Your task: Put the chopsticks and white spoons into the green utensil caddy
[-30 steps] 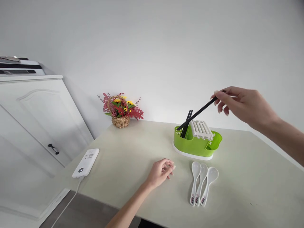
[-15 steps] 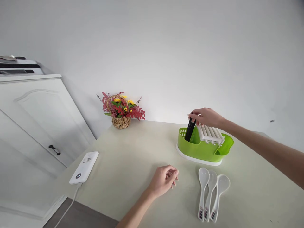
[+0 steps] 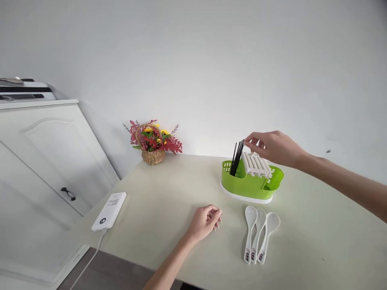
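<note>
Several chopsticks (image 3: 237, 162) slant steeply, tops rightward, by the right hand's grip (image 3: 278, 147), clamping unclear.

Soft, moderately bright light fills the scene, its source out of view. Left of the right hand's (image 3: 276, 147) fingers (image 3: 252, 137), the wall (image 3: 205, 92) glows palest, dulling towards the upper corners. A faint, soft-edged shadow lies beside the left hand (image 3: 202, 223). Small glints mark the spoons (image 3: 261, 218) below the right fingers. Far left of both hands' fingers, wide-angle stretch slants the cabinet (image 3: 39, 173).
</note>
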The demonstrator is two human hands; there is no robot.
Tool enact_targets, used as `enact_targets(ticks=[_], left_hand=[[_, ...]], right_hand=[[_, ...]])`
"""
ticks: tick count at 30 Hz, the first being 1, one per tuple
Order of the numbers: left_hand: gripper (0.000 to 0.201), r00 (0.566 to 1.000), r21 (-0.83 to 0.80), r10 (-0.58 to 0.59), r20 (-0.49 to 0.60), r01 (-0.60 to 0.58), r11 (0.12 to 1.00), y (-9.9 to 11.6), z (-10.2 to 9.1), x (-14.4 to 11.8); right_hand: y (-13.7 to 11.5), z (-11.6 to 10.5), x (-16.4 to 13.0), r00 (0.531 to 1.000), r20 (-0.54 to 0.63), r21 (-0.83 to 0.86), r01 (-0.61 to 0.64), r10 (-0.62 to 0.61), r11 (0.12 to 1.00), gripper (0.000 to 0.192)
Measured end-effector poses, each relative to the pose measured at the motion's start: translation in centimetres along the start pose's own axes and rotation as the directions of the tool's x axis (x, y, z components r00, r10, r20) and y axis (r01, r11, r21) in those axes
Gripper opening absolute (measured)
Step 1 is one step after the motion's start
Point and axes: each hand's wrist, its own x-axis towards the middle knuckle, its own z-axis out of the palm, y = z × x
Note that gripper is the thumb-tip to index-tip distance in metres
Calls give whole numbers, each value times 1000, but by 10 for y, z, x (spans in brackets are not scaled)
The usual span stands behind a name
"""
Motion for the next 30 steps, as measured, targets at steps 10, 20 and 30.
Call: enact_targets(ticks=[10,20,30], left_hand=[[45,996,71,80,-24,-78,994,-1,1,-3],[47,997,92,77,-26,-75,993,-3,1,-2],[42,996,92,85,-12,-84,992,-5,1,-2]], right_hand=[[32,37,-120,859,485,-114,247,-163,962,34],[73,112,-176,853,495,-243,322,-169,915,65],[63,133,-180,839,475,-254,419,-265,872,44]])
